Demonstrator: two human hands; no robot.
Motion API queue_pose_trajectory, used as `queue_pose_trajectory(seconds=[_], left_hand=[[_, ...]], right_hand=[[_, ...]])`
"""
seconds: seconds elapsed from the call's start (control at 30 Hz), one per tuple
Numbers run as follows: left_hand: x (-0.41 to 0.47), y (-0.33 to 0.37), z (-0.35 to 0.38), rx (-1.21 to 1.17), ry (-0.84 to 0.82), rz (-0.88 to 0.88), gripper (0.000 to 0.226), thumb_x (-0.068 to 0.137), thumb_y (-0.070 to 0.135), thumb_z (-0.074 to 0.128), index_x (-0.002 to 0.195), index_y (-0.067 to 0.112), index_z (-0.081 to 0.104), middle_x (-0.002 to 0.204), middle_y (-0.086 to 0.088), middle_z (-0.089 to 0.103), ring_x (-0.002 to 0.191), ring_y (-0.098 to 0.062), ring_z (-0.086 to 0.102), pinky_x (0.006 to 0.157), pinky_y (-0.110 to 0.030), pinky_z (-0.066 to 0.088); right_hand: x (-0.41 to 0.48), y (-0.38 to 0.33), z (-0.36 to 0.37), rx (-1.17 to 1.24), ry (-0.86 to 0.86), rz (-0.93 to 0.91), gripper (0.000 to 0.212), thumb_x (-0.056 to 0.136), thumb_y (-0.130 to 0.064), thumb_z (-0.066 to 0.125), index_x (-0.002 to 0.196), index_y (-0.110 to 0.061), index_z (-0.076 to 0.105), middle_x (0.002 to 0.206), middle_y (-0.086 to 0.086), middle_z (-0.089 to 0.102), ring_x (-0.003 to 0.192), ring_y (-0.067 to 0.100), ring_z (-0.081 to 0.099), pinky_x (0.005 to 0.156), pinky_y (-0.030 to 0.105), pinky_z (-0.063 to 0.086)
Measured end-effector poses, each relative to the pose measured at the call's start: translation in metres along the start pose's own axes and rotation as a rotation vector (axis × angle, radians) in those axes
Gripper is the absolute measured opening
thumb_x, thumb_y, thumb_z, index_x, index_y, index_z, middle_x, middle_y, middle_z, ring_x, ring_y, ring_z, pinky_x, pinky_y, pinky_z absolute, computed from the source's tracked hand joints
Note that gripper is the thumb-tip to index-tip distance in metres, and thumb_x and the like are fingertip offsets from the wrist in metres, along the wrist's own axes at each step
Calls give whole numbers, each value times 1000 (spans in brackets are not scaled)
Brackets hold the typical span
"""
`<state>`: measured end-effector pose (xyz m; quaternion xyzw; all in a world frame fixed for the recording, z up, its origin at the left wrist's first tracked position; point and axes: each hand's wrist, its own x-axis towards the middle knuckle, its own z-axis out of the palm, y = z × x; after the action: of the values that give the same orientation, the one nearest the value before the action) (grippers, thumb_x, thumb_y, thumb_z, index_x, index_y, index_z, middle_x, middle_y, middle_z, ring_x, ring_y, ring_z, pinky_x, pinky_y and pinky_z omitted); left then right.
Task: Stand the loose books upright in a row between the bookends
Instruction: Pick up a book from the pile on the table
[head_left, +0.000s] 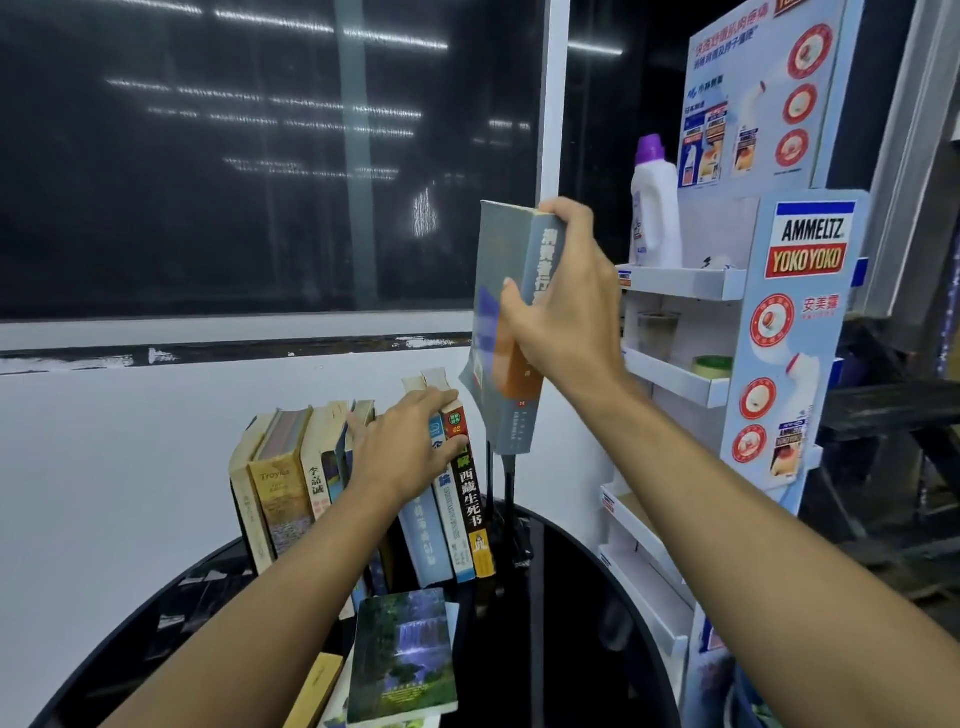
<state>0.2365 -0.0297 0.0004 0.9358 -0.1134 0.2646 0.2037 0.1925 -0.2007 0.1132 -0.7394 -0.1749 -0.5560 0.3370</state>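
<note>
Nearest, at the counter's (582, 561) front edge, loose books (402, 657) lay flat, the pile cut off by the frame's bottom. Behind them the row of books (291, 483) stood leaning toward the back edge. The left hand (402, 452) pressed flat on their tops, fingers spread, grip released, hiding several spines. A black bookend (510, 499) was partly visible right of the row. Above it, the right hand (563, 312) clenched a grey book (498, 291) by its spine, aloft and upright; its cover was blurred.
</note>
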Motion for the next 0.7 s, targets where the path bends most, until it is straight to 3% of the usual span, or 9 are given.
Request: queue_pose_trajectory(seconds=[0.13,0.33,0.7], left_hand=[[-1,-3,-2,-3,-5,-8,58,91,57,64,144,43,45,145,15,52,129,-17,54,113,-72,21],[-1,-3,-2,-7,-6,-1,58,91,56,64,144,43,45,145,16,51,130,-17,54,112,-74,21],[-2,-4,-3,-16,-2,-4,59,91,56,64,145,42,45,145,14,52,130,-16,54,114,-73,20]], right_hand=[[-2,10,26,33,12,9,70,83,-22,81,140,-16,40,127,4,58,107,15,59,83,25,59],[-4,23,56,39,12,8,72,82,-24,81,141,-16,40,132,5,57,111,19,60,87,36,61],[-55,55,73,32,-133,111,74,83,-27,82,143,-21,37,137,2,56,116,20,59,86,27,59]])
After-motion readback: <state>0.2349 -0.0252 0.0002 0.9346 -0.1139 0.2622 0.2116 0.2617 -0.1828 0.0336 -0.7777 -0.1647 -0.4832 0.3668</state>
